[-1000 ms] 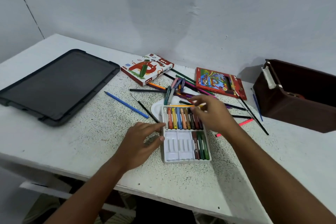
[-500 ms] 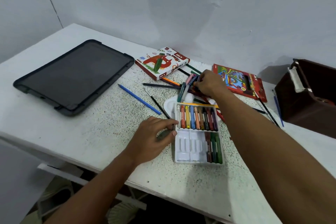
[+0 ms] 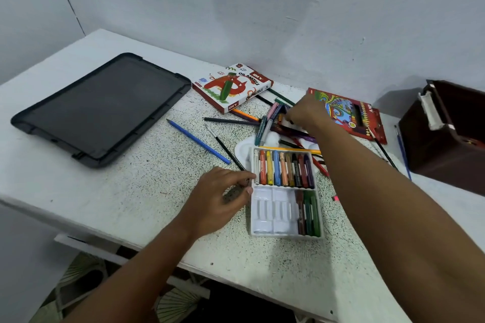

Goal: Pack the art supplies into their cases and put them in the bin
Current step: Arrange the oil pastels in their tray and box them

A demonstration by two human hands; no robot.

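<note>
The left hand (image 3: 223, 198) lies loosely curled, fingers touching the tray (image 3: 284, 215). The right hand (image 3: 305, 113) has moved to 12 o'clock, pinching among the pencils (image 3: 270, 123).

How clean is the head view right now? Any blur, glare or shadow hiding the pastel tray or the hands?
Head view: soft, even light, no glare. The pastel tray is sharp enough to tell crayon colours apart. The right hand is slightly motion-blurred over the loose pencils, so its grip is unclear. The left hand casts a small shadow by the tray's edge. Wide-angle bending curves the table edge.
</note>
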